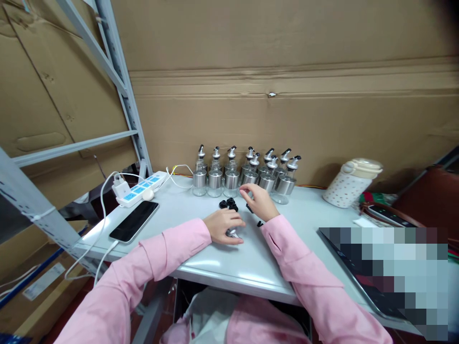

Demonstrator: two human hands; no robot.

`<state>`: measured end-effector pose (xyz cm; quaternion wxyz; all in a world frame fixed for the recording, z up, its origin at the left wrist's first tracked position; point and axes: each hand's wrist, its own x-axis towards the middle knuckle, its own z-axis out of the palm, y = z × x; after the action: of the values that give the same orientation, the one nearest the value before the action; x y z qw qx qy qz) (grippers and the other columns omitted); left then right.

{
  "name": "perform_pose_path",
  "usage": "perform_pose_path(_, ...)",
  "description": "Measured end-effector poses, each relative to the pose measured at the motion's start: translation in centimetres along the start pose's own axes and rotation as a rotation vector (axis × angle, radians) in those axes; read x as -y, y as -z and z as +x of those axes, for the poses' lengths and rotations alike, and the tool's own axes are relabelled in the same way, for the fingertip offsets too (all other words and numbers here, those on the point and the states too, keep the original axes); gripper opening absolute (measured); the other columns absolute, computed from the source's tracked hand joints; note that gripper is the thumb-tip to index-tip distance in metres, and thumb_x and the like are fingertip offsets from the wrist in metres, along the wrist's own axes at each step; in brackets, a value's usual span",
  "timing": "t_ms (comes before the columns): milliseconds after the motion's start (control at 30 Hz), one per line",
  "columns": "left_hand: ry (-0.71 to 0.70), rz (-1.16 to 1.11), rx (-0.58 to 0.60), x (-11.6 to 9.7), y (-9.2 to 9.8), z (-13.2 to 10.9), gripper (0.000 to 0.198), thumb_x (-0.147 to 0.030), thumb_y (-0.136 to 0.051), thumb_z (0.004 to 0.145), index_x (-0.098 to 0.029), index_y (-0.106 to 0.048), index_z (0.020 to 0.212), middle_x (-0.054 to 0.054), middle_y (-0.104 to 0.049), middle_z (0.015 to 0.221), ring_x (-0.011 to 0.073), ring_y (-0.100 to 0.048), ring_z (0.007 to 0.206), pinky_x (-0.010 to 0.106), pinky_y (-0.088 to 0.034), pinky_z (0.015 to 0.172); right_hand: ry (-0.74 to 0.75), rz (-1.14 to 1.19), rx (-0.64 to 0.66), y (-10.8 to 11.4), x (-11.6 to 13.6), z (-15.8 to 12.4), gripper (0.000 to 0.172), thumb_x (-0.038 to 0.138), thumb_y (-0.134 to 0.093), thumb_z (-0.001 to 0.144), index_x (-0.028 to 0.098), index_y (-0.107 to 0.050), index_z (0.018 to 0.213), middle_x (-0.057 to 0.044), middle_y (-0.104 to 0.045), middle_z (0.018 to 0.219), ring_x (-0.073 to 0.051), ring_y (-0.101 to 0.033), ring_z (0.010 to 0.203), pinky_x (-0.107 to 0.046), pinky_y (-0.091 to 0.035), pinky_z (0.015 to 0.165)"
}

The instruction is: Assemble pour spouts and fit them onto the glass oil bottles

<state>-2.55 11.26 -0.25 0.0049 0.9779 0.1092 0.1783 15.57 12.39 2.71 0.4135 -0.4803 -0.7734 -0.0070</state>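
Note:
My left hand is low over the table, its fingers curved around a small silver pourer spout that shows partly between thumb and fingers. Just beyond it lies a cluster of black stoppers. My right hand is bent in front of the bottles, fingers curled; whatever is between its fingertips is hidden. A small black piece lies beside the right wrist, and another dark bit shows under that hand. Several glass bottles with steel sleeves and pourer tops stand upright in rows behind both hands.
A phone and a white power strip with cables are at the left. To the right stand a spotted tumbler and a dark flat device, partly pixelated. Cardboard backs the table; a metal shelf post rises at left.

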Motion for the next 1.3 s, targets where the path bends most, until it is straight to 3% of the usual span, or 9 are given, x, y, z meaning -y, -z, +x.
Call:
perform_pose_path(167, 0.001, 0.051, 0.015, 0.0, -0.4, 0.1, 0.024, -0.039, -0.05, 0.084, -0.018, -0.06, 0.09, 0.006, -0.064, 0.089, 0.0187, -0.057, 0.081, 0.032, -0.038, 0.07, 0.008, 0.035, 0.005, 0.0, 0.3, -0.1, 0.018, 0.029, -0.044, 0.086, 0.019, -0.06, 0.085, -0.008, -0.066, 0.086, -0.02, -0.06, 0.081, -0.035, -0.047, 0.077)
perform_pose_path(300, 0.001, 0.071, -0.003, 0.1, -0.7, 0.2, 0.024, -0.034, -0.043, 0.089, -0.019, -0.061, 0.086, 0.006, -0.064, 0.087, 0.0179, -0.057, 0.079, 0.032, -0.039, 0.069, -0.011, 0.068, -0.056, -0.1, 0.1, 0.2, 0.018, 0.029, -0.046, 0.084, 0.019, -0.06, 0.087, -0.008, -0.067, 0.088, -0.021, -0.06, 0.083, -0.037, -0.047, 0.079)
perform_pose_path(567, 0.003, 0.06, 0.016, -0.1, -0.4, 0.2, 0.022, -0.037, -0.047, 0.086, -0.019, -0.059, 0.084, 0.005, -0.065, 0.085, 0.0172, -0.057, 0.078, 0.033, -0.035, 0.07, -0.25, 0.114, -0.436, -0.6, -2.2, 2.9, 0.04, 0.033, -0.049, 0.079, 0.013, -0.051, 0.113, -0.018, -0.058, 0.114, -0.025, -0.056, 0.103, -0.041, -0.048, 0.085)
perform_pose_path(733, 0.012, 0.019, -0.008, 0.1, -0.3, 0.0, 0.029, -0.04, -0.04, 0.089, -0.018, -0.058, 0.087, 0.006, -0.065, 0.084, 0.0173, -0.058, 0.078, 0.033, -0.035, 0.073, -0.265, 0.05, -0.439, -1.4, -4.0, 5.4, 0.051, 0.032, -0.051, 0.077, 0.009, -0.044, 0.121, -0.023, -0.052, 0.125, -0.028, -0.049, 0.115, -0.047, -0.038, 0.098)
perform_pose_path(1000, 0.019, -0.039, -0.002, 0.2, 0.1, -0.1, 0.03, -0.035, -0.033, 0.089, -0.018, -0.057, 0.086, 0.007, -0.067, 0.085, 0.0186, -0.059, 0.08, 0.034, -0.037, 0.078, -0.485, 0.114, -0.417, -2.2, -5.2, 8.6, 0.038, 0.032, -0.053, 0.075, 0.011, -0.049, 0.107, -0.022, -0.062, 0.105, -0.03, -0.057, 0.1, -0.047, -0.039, 0.092)
perform_pose_path(1133, 0.083, -0.111, -0.052, 0.2, 0.0, -0.2, 0.031, -0.029, -0.028, 0.089, -0.017, -0.056, 0.094, 0.008, -0.067, 0.093, 0.019, -0.059, 0.088, 0.035, -0.036, 0.086, -0.406, 0.126, -0.469, -1.5, -4.3, 8.1, 0.028, 0.033, -0.049, 0.078, 0.016, -0.049, 0.1, -0.018, -0.062, 0.099, -0.029, -0.057, 0.095, -0.047, -0.04, 0.09)
perform_pose_path(1300, 0.23, -0.256, -0.311, 0.5, 0.0, -0.5, 0.035, -0.024, -0.021, 0.088, -0.015, -0.051, 0.103, 0.008, -0.066, 0.095, 0.0191, -0.058, 0.091, 0.036, -0.036, 0.091, -0.226, 0.113, -0.636, 1.6, -0.9, 6.3, 0.022, 0.037, -0.041, 0.085, 0.019, -0.047, 0.096, -0.012, -0.055, 0.1, -0.026, -0.053, 0.097, -0.046, -0.04, 0.089)
